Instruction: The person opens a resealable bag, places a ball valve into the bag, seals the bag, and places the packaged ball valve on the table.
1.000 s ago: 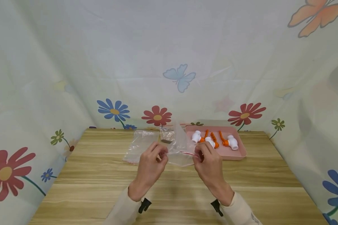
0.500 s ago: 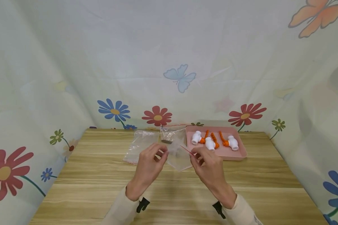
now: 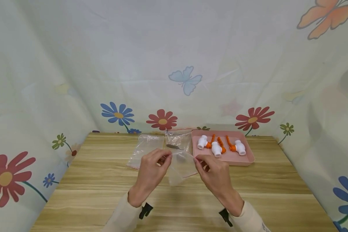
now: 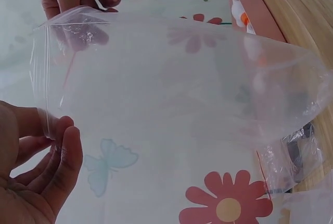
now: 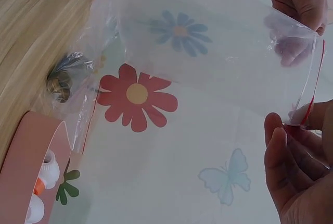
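Drawn nearer to the person since the earlier frame, the lower film of the clear bag [image 3: 183, 166] shows below the fingertips, and a pale edge runs taut from hand to hand; the hands themselves have shifted only slightly. Left hand [image 3: 150, 170] and right hand [image 3: 216, 170] each pinch a corner at the bag's mouth, thumb and fingers clamped on the thin film. Holding 2 corners apart probably keeps such limp plastic stretched instead of folding on itself. Both wrist views show the bag's body hanging from this grip, down toward the wood-grain surface [image 3: 104, 193], with a red strip [image 5: 318, 73] along the mouth beside the right fingers.

Beyond the hands, a flat bag [image 3: 146, 149] lies on the left, partly behind the left hand. Next to it rests a filled bag [image 3: 178, 138] with a red edge; its contents look dark and metallic, but I cannot tell what they are. To the right, the pink tray [image 3: 237, 163] holds 3 white valves [image 3: 216, 149] with orange handles; its raised rim likely keeps these rounded pieces from rolling, and its position off to the side seems to leave the middle for handling the bag.
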Demonstrator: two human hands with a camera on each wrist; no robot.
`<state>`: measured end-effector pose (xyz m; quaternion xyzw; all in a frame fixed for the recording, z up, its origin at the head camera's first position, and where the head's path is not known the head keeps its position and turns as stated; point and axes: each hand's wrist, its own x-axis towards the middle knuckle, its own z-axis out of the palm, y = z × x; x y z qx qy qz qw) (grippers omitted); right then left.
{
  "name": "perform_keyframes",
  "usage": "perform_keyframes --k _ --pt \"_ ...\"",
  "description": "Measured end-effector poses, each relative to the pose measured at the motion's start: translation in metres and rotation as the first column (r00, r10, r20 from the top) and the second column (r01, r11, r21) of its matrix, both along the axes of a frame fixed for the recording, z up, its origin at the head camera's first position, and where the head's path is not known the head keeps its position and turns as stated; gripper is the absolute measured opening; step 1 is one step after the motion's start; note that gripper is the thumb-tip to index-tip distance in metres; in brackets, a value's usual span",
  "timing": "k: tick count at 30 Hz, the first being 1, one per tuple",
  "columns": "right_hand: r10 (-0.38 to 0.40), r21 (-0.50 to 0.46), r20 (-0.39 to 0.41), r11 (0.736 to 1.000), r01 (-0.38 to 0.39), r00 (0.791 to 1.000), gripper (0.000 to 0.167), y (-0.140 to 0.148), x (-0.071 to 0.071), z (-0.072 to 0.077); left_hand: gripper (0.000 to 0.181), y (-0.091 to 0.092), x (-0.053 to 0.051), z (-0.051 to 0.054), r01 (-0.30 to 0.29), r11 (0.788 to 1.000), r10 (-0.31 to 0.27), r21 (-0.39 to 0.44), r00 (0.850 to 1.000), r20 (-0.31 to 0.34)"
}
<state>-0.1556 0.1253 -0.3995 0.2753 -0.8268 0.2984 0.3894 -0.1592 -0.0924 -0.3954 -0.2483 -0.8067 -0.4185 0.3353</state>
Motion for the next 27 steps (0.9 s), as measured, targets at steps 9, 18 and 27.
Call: perform_keyframes --k 9,18,27 --pt "0.002 0.043 0.048 0.999 -0.004 0.999 0.005 -0.002 0.0 -0.001 0.006 0.0 0.0 0.003 -0.027 0.999 0.028 -0.032 1.0 0.014" --pt "0.05 0.056 0.081 0.997 -0.055 0.995 0.012 0.001 -0.001 0.007 0.006 0.0 -0.002 0.003 -0.045 0.998 0.047 -0.052 0.998 0.042" --pt "0.059 0.215 -0.017 0.975 -0.054 0.998 0.028 0.019 -0.017 0.023 0.006 -0.001 -0.005 0.004 -0.063 0.996 0.064 -0.067 0.998 0.019"
